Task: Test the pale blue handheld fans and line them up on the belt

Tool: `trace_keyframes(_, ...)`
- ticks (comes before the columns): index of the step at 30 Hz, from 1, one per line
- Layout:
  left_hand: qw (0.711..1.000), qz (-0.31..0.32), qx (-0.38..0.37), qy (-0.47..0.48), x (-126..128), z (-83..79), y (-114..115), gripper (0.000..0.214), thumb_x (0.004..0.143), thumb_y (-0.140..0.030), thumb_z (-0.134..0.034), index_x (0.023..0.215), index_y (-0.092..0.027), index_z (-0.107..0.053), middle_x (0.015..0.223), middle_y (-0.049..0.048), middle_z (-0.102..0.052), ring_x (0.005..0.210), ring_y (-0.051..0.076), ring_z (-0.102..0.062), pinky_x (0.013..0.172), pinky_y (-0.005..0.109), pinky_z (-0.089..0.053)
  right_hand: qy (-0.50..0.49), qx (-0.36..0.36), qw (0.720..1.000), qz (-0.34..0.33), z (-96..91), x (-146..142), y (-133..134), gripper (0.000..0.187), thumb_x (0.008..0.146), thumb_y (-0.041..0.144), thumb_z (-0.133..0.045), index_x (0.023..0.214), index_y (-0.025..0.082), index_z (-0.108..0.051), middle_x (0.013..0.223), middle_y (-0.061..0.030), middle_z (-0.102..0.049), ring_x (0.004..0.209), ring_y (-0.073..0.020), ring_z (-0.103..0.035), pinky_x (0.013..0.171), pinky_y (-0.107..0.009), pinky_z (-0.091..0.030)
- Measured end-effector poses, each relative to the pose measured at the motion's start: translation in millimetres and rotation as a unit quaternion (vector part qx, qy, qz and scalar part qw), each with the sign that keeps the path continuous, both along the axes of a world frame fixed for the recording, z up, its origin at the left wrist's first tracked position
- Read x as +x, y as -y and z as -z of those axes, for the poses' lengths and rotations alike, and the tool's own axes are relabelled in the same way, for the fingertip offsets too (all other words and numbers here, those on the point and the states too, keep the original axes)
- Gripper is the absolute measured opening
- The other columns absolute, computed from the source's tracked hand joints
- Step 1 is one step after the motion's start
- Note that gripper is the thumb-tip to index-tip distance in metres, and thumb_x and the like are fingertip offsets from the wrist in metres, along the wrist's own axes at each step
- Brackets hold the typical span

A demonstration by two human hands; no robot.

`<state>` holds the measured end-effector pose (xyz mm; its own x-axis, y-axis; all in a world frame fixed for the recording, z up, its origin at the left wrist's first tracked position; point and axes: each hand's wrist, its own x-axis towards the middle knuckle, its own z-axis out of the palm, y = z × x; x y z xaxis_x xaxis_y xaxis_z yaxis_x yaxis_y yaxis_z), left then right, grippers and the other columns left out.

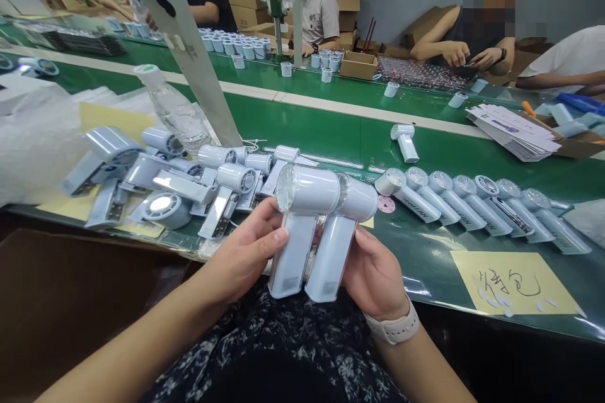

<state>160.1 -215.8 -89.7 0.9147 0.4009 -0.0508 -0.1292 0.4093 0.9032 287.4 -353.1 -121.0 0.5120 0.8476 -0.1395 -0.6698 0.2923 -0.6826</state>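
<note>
Two pale blue handheld fans are held side by side over my lap at the bench's front edge. My left hand (248, 252) grips the handle of the left fan (297, 227), thumb across it. My right hand (373, 274), with a white watch on its wrist, wraps the handle of the right fan (338, 245). Both fans stand handle down with their round heads up. A heap of the same fans (189, 186) lies to the left on the green bench. A tidy row of fans (477, 204) lies to the right.
A clear plastic bottle (172, 107) stands behind the heap. A yellow note with writing (513, 280) lies at the right front. One single fan (405, 141) rests mid-bench beside a stack of printed cartons (515, 129). Other people work across the green bench (331, 132).
</note>
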Motion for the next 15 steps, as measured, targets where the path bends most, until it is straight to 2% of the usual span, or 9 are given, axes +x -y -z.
trace_keyframes(4,0.991,0.106,-0.073,-0.028,2.8,4.4,-1.4,0.052,0.063,-0.039,-0.092,0.103,-0.015,-0.069,0.091,0.0059,-0.066,0.078,0.016,-0.065,0.073,0.023,-0.056,-0.012,0.014,0.999,-0.029,-5.4,0.1,-2.1,0.028,0.085,0.047,-0.058,0.081,0.021,-0.068,0.074,-0.0036,-0.066,0.067,-0.0194,-0.058,0.066,-0.033,-0.054)
trace_keyframes(6,0.992,0.099,-0.075,-0.034,4.6,6.9,-0.4,0.052,0.063,-0.046,-0.091,0.099,-0.014,-0.07,0.088,0.005,-0.064,0.071,0.013,-0.061,0.066,0.021,-0.054,-0.004,0.021,0.999,-0.037,-7.2,-0.2,-2.6,0.03,0.086,0.047,-0.055,0.076,0.02,-0.064,0.068,-0.0028,-0.062,0.06,-0.0163,-0.052,0.058,-0.028,-0.049)
trace_keyframes(8,0.994,0.065,-0.073,-0.047,6.6,8.1,1.3,0.049,0.072,-0.056,-0.082,0.094,-0.013,-0.071,0.083,0.0058,-0.064,0.066,0.013,-0.059,0.061,0.022,-0.054,0.002,0.025,0.999,-0.036,-7.6,-0.6,-2.1,0.031,0.086,0.048,-0.054,0.077,0.02,-0.062,0.065,-0.0025,-0.06,0.058,-0.0152,-0.049,0.056,-0.026,-0.045)
trace_keyframes(10,0.994,0.035,-0.077,-0.064,8.2,7.6,2.9,0.047,0.081,-0.059,-0.072,0.089,-0.012,-0.071,0.08,0.0073,-0.065,0.065,0.015,-0.061,0.061,0.026,-0.057,0.003,0.019,1.0,-0.022,-6.3,-0.6,-0.6,0.03,0.087,0.049,-0.054,0.081,0.02,-0.061,0.067,-0.0023,-0.061,0.057,-0.0149,-0.05,0.055,-0.026,-0.045)
trace_keyframes(12,0.995,0.026,-0.083,-0.057,8.9,5.9,3.6,0.038,0.086,-0.051,-0.07,0.09,-0.013,-0.072,0.085,0.0085,-0.069,0.072,0.019,-0.067,0.069,0.03,-0.061,0.001,0.013,1.0,-0.012,-4.0,0.3,1.5,0.033,0.087,0.052,-0.055,0.084,0.02,-0.061,0.071,-0.0033,-0.064,0.057,-0.0156,-0.053,0.053,-0.027,-0.046)
trace_keyframes(14,0.995,0.04,-0.089,-0.033,8.4,4.2,3.4,0.025,0.087,-0.036,-0.073,0.104,-0.018,-0.071,0.099,0.0088,-0.073,0.087,0.023,-0.072,0.082,0.034,-0.061,0.0,0.015,1.0,0.001,-1.7,2.4,3.7,0.035,0.084,0.054,-0.059,0.088,0.02,-0.063,0.073,-0.004,-0.065,0.057,-0.0171,-0.056,0.051,-0.028,-0.046)
trace_keyframes(15,0.994,0.056,-0.091,-0.023,7.9,3.7,3.1,0.029,0.087,-0.03,-0.073,0.115,-0.021,-0.068,0.108,0.0091,-0.074,0.097,0.026,-0.072,0.087,0.036,-0.061,0.002,0.016,1.0,0.009,-0.9,3.8,4.9,0.035,0.082,0.053,-0.062,0.09,0.02,-0.064,0.074,-0.0041,-0.066,0.057,-0.0178,-0.057,0.05,-0.028,-0.047)
